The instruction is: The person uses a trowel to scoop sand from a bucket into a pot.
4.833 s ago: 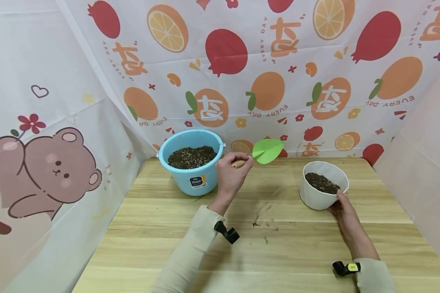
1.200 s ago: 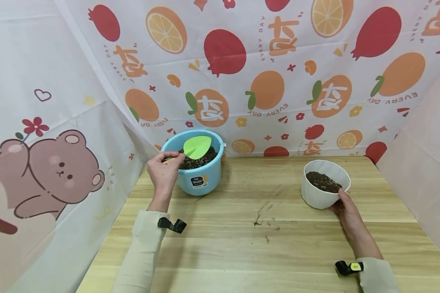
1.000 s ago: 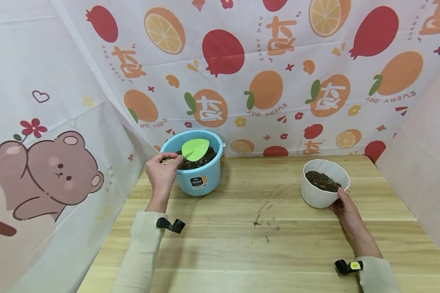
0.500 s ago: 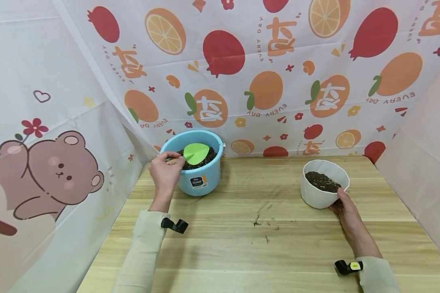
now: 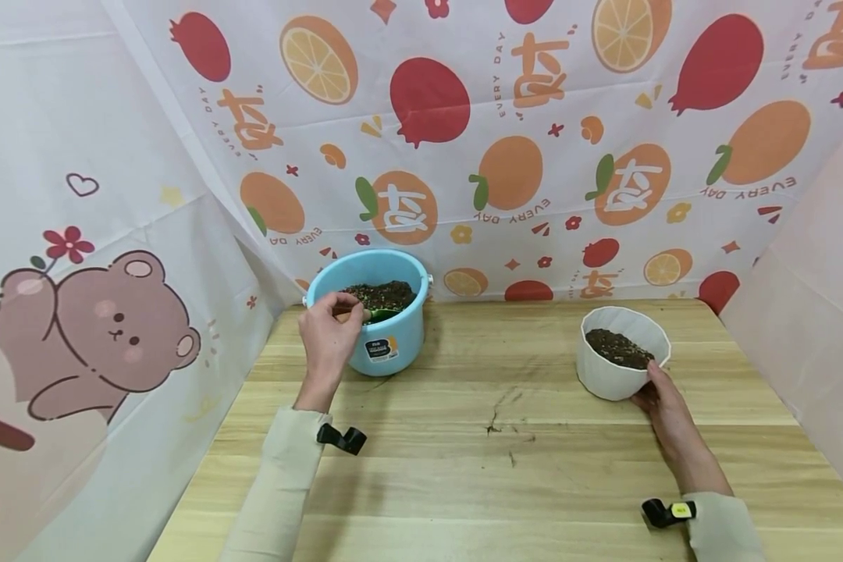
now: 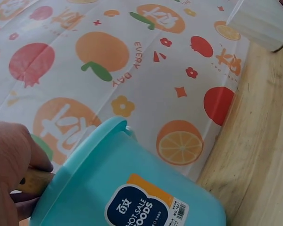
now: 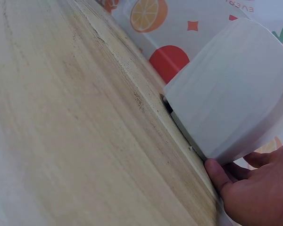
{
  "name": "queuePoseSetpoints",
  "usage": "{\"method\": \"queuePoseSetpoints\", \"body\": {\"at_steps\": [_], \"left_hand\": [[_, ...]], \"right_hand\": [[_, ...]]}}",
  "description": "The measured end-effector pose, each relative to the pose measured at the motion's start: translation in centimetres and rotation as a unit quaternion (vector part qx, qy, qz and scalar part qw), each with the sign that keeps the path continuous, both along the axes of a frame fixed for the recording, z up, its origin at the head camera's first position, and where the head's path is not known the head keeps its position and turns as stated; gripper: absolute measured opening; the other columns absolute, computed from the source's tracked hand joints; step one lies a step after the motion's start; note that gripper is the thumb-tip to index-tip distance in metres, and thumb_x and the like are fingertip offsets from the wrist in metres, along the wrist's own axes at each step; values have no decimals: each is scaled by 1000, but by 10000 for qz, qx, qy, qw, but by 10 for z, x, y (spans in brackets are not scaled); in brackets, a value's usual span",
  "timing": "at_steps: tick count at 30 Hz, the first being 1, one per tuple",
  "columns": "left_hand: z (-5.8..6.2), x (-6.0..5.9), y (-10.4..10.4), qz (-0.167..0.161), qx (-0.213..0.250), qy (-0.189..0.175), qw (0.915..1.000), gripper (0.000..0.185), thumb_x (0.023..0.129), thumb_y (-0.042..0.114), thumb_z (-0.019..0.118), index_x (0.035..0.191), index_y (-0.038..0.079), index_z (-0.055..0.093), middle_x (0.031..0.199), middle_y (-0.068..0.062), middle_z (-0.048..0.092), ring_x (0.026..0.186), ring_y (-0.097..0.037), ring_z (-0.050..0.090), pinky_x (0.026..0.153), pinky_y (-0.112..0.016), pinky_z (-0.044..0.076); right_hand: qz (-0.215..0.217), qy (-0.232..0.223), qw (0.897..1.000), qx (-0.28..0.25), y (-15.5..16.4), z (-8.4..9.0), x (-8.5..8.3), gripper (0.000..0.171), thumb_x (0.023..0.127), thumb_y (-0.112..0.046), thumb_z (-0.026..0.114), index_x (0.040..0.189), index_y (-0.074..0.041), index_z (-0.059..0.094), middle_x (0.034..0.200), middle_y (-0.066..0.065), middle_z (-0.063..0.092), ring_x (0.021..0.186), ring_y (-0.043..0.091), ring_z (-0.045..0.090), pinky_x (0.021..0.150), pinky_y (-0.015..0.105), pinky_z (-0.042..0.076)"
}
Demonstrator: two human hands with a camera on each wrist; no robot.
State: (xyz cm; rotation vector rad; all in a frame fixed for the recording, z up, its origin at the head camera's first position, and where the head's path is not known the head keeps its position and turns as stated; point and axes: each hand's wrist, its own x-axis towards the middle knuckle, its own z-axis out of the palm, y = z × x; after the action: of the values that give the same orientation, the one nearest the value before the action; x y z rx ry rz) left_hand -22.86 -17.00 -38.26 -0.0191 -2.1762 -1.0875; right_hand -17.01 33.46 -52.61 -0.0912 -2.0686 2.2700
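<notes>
Since 0.5 s ago: green trowel blade [image 5: 382, 315] dropped from above the soil [image 5: 382, 294] into it, now mostly buried near front rim of blue bucket [image 5: 393, 347]; only a dark green sliver showing. Left hand [image 5: 328, 334] shifted slightly right, just over bucket's near-left rim, fingers curled around wooden handle [image 6: 34, 181]. Right hand [image 5: 656, 398] unchanged, thumb and fingers pressed against lower near side of white pot [image 5: 614, 375]; how far the fingers wrap, cannot tell.

Bucket at far-left corner of wooden table [image 5: 506, 484], close to back curtain [image 5: 464, 117] and bear-print side curtain [image 5: 98, 312]; tight on those two sides. White pot toward far right, part-filled with soil, well apart from bucket. Wide bare tabletop between the two vessels and toward near edge.
</notes>
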Motion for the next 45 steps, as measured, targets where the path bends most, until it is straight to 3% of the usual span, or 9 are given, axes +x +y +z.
{"method": "queuePoseSetpoints", "body": {"at_steps": [4,6,9,22,29,34,45], "left_hand": [[-3,0,0,-34,-104,128,9999,7,91,9,72,92,3,75,91,-14,79,84,-29,78,68,-33,61],[-5,1,0,-40,-173,184,9997,7,90,9,72,92,3,75,91,-15,78,84,-31,77,73,-44,62],[-8,2,0,-32,-303,249,9992,8,89,9,73,92,2,76,91,-17,77,83,-34,75,78,-50,59],[-19,5,3,173,-605,916,9938,7,83,1,76,89,-1,74,86,-20,73,83,-38,66,83,-53,50],[-20,3,9,294,-881,1263,9876,8,84,-2,68,90,-4,73,89,-21,72,88,-41,63,85,-55,52],[-25,2,10,386,-1043,1374,9842,7,86,-2,68,91,-4,72,87,-21,71,84,-40,66,78,-54,56],[-23,-2,12,134,-977,1475,9841,15,87,8,73,98,0,69,91,-21,72,84,-38,65,77,-52,54]], "right_hand": [[-11,-1,10000,-29,0,1,-2,25,109,-46,32,122,-32,49,107,-22,55,97,-2,50,86,17,46],[-2,-11,10000,28,0,2,-2,25,109,-47,32,122,-32,49,108,-23,54,97,-3,49,86,17,46],[10,-3,10000,42,0,2,-2,27,109,-46,31,124,-30,47,108,-23,55,97,-3,50,86,17,46],[54,184,9997,-174,-2,-1,-1,25,110,-41,32,121,-31,52,105,-24,60,93,-4,55,84,18,47],[-27,141,9997,-203,1,0,-1,24,110,-42,33,120,-31,52,103,-22,59,93,-3,53,84,18,46],[47,165,9996,-213,0,-2,-1,26,110,-41,32,121,-31,52,105,-23,60,96,-5,54,85,17,47],[188,25,9991,-377,1,6,4,27,109,-44,34,128,-30,48,112,-25,61,104,-7,56,91,16,48]]}}
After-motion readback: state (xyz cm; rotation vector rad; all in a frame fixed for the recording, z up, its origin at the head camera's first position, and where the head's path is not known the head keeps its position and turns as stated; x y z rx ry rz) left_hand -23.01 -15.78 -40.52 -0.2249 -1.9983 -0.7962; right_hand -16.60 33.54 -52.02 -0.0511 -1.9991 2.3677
